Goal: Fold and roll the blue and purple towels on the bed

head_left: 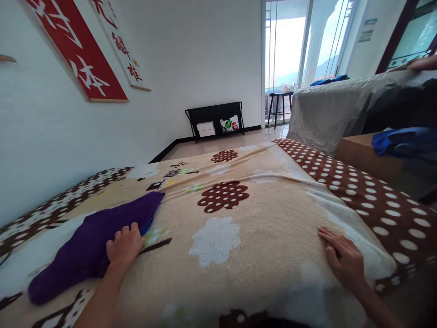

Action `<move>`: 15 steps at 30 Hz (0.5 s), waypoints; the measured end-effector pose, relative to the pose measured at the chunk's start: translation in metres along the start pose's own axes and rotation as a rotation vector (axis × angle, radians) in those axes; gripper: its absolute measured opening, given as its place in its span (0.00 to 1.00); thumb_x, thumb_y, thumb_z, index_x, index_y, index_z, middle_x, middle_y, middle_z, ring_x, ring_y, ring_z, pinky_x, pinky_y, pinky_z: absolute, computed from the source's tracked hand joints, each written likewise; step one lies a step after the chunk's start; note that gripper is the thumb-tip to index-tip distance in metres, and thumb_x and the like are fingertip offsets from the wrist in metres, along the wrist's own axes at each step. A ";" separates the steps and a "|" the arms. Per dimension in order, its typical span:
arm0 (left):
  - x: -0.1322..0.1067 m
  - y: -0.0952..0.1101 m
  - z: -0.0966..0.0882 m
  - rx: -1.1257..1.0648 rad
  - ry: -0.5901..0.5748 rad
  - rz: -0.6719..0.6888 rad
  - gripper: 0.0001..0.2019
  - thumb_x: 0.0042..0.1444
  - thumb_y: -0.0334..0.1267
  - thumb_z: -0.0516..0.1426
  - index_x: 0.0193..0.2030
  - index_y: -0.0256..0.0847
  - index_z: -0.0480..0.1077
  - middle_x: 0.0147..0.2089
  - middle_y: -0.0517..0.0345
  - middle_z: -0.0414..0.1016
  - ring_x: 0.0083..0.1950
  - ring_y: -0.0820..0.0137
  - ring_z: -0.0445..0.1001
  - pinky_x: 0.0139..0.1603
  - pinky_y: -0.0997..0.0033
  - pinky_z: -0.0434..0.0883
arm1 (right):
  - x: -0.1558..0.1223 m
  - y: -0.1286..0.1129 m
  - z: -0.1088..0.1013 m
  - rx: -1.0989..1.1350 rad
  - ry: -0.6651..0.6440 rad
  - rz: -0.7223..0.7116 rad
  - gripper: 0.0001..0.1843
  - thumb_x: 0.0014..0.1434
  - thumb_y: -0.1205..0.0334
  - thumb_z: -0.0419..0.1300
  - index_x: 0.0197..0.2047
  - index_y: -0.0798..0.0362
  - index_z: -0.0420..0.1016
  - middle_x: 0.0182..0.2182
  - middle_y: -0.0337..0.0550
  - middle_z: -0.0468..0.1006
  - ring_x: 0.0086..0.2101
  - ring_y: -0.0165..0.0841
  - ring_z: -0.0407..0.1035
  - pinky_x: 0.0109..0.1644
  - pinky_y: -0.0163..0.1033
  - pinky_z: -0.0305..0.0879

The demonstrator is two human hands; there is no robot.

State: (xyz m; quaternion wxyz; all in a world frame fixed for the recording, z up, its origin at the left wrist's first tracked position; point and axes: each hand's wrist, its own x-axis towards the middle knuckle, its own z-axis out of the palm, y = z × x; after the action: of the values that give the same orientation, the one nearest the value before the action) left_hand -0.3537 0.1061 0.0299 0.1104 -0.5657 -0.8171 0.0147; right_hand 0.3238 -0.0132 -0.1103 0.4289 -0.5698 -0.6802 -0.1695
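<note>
Item found: one purple cloth (99, 232), lying loosely spread on the left half of a patterned blanket (273, 218). Its long axis runs aslant, from a rounded end toward the blanket's near left corner to a narrower end pointing toward the far edge and the middle. A small blue patch (147, 224) shows along its right side.

Left hand (125, 243): nearer to the cloth by a wide margin and touching its right-hand side. Most of the cloth lies to the left of this grip; the narrow end reaches beyond it, away from the wearer. Fingers are curled downward; whether they pinch the fabric or merely rest on it cannot be told.

Right hand (343, 255): well apart from the cloth, laid palm down near the blanket's right edge, beside the polka-dot border (382, 200). Fingers are extended, and nothing is seen in this grip. The cloth lies across the blanket to its left.

Surroundings: past the right edge, a cardboard box (357, 157) carries a blue item (403, 141); beyond the far edge, a black rack (213, 111) stands against the wall.
</note>
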 end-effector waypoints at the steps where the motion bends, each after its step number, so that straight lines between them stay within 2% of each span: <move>1: 0.000 -0.002 0.001 0.020 0.015 0.005 0.19 0.62 0.39 0.44 0.52 0.30 0.65 0.55 0.32 0.68 0.59 0.41 0.65 0.51 0.43 0.63 | 0.000 0.000 0.000 -0.005 0.002 -0.001 0.17 0.63 0.64 0.51 0.52 0.51 0.75 0.54 0.44 0.78 0.53 0.40 0.73 0.60 0.50 0.65; 5: 0.004 -0.004 0.004 0.033 0.021 0.013 0.18 0.59 0.46 0.49 0.48 0.35 0.67 0.53 0.37 0.71 0.57 0.45 0.67 0.50 0.47 0.66 | -0.002 0.002 0.002 -0.026 -0.023 -0.010 0.18 0.63 0.64 0.51 0.52 0.51 0.75 0.54 0.43 0.78 0.54 0.40 0.73 0.60 0.51 0.66; 11: 0.012 -0.015 0.009 -0.114 0.000 0.033 0.27 0.59 0.60 0.45 0.47 0.39 0.68 0.52 0.38 0.72 0.55 0.44 0.69 0.51 0.43 0.65 | -0.004 0.006 0.006 -0.051 -0.056 -0.008 0.18 0.64 0.63 0.51 0.53 0.51 0.75 0.55 0.44 0.77 0.55 0.41 0.72 0.60 0.53 0.66; 15: 0.012 -0.025 0.009 -0.207 -0.020 0.056 0.26 0.63 0.58 0.39 0.46 0.43 0.68 0.52 0.42 0.73 0.54 0.49 0.72 0.47 0.50 0.67 | -0.007 0.005 0.004 -0.049 -0.073 -0.005 0.19 0.64 0.61 0.51 0.55 0.51 0.74 0.57 0.45 0.75 0.56 0.42 0.71 0.62 0.55 0.65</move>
State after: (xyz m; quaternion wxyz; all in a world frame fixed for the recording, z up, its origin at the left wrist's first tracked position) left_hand -0.3828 0.1094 0.0266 0.0428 -0.5965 -0.7992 -0.0609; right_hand 0.3267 -0.0135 -0.1192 0.3892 -0.5841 -0.6927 -0.1661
